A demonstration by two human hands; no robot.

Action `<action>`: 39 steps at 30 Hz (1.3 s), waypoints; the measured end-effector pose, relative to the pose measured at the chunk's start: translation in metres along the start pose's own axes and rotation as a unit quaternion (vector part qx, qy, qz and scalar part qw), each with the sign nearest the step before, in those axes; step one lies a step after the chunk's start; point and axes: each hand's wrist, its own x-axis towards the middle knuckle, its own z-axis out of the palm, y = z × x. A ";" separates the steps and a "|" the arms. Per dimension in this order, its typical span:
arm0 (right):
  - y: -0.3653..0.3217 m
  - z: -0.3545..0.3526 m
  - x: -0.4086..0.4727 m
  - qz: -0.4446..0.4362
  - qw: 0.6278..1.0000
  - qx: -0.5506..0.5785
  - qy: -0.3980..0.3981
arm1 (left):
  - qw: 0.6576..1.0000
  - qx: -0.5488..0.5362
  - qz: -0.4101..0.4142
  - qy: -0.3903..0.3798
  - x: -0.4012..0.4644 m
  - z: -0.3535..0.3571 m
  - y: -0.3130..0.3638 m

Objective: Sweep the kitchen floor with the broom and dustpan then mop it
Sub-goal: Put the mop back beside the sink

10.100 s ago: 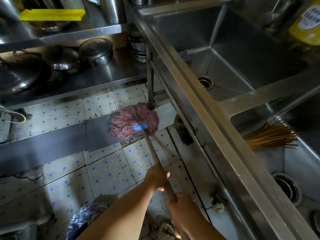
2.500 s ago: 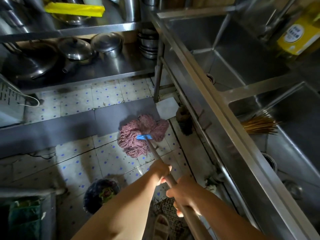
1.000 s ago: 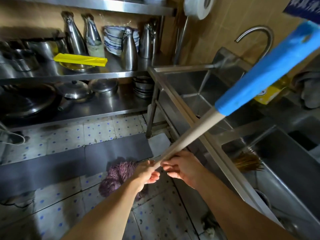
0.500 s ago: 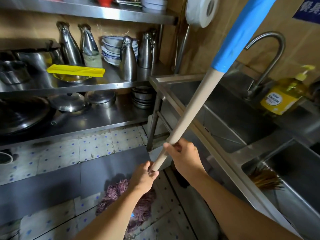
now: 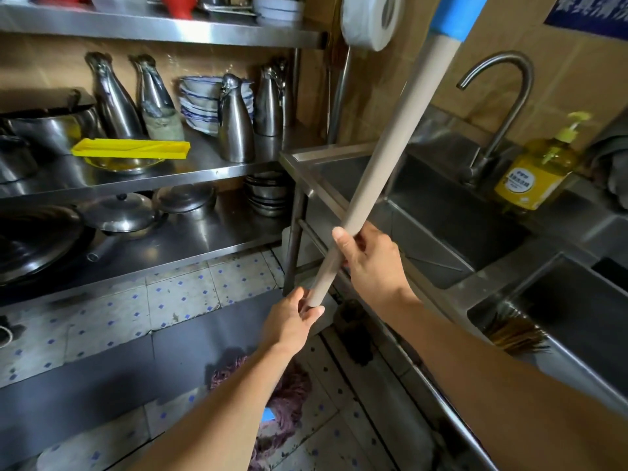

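Two bare hands on one long mop handle [image 5: 390, 144]. Left hand [image 5: 292, 321] low down, fingers curled round the pale stick near its bottom end in view. Right hand [image 5: 368, 258] higher up and farther away, wrapped tight round the same stick, thumb pointing up along it. Stick leaning up to the right, with a blue grip [image 5: 453, 13] at the very top.

Purple mop head [image 5: 285, 396] down on the tiled floor [image 5: 183, 297], near, partly hidden under the left arm. Small blue clip [image 5: 269, 413] showing beside the strings.

On the right, a steel sink [image 5: 441, 212] with a bent tap [image 5: 499, 96] and a yellow soap bottle [image 5: 533, 171] just beside the tap. Nearer on the right, a second basin with a bunch of brown broom bristles [image 5: 516, 338] lying in it.

On the left, steel shelves [image 5: 204, 171] with pots, lids, tall metal jugs, a stack of bowls and a flat yellow tray [image 5: 131, 147]. White paper roll [image 5: 370, 18] hanging high up by the wall.
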 end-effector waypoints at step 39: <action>-0.181 -0.350 -0.206 -0.020 0.969 -0.066 0.238 | 0.944 0.020 0.303 -0.127 -0.280 -0.016 0.309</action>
